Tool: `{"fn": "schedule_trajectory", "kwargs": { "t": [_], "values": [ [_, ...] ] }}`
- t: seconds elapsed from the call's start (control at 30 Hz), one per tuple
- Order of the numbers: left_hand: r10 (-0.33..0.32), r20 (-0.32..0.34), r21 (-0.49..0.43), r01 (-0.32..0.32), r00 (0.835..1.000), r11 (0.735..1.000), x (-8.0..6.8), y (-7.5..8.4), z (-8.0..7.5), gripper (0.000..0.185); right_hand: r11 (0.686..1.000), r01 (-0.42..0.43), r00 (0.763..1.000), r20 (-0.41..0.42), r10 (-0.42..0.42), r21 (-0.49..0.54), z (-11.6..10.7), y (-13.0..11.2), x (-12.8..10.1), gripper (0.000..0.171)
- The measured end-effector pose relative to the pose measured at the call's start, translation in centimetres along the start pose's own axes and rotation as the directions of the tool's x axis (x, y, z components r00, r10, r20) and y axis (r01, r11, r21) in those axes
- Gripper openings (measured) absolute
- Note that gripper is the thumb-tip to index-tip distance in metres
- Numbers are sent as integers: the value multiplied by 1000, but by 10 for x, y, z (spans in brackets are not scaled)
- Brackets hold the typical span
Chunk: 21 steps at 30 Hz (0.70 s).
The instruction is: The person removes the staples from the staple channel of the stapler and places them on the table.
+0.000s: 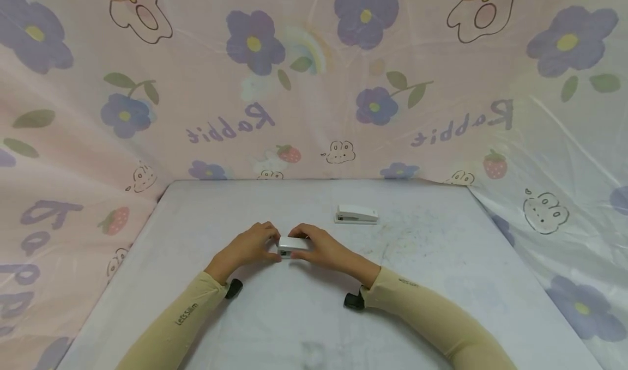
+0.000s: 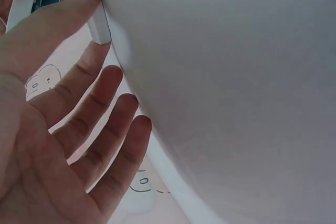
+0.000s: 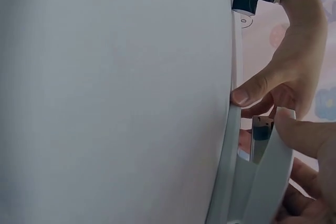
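A white stapler (image 1: 290,243) stands near the middle of the white table, between my two hands. My right hand (image 1: 321,247) grips its top from the right; in the right wrist view the thumb (image 3: 302,132) lies on the white top arm, with fingers curled on the far side. At the stapler's left end, my left hand (image 1: 252,244) pinches the base between thumb and index finger. Its other fingers (image 2: 113,150) extend loosely along the tabletop. A gap shows between top arm and base, with a dark and metal inner part (image 3: 261,137) visible there.
Behind and to the right, a second white stapler (image 1: 357,214) rests on the table (image 1: 422,304). A patterned curtain (image 1: 314,86) hangs along the table's back and sides. Both forearms wear beige sleeves (image 1: 432,315), with a black wrist camera (image 1: 354,301) at each cuff.
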State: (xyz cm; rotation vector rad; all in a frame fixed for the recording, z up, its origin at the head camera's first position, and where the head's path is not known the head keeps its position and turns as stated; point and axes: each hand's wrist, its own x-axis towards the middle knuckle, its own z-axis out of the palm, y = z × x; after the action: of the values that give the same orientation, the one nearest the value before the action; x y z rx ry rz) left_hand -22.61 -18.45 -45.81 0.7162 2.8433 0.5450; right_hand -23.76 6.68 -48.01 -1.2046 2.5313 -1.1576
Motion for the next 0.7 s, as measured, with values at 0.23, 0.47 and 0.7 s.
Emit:
{"fn": "schedule_trajectory", "kwargs": {
  "t": [0.23,0.47,0.7],
  "values": [
    [-27,7,37,27,1000,999,2,4,0,37,998,-61,998,1,61,-32,0,-1,3,38],
    [-26,16,72,25,1000,997,2,13,-3,36,996,-80,997,-11,80,-27,0,-2,4,36],
    [-39,25,105,36,999,994,3,15,-4,36,991,-121,993,-5,121,52,-3,1,4,41]
  ]
}}
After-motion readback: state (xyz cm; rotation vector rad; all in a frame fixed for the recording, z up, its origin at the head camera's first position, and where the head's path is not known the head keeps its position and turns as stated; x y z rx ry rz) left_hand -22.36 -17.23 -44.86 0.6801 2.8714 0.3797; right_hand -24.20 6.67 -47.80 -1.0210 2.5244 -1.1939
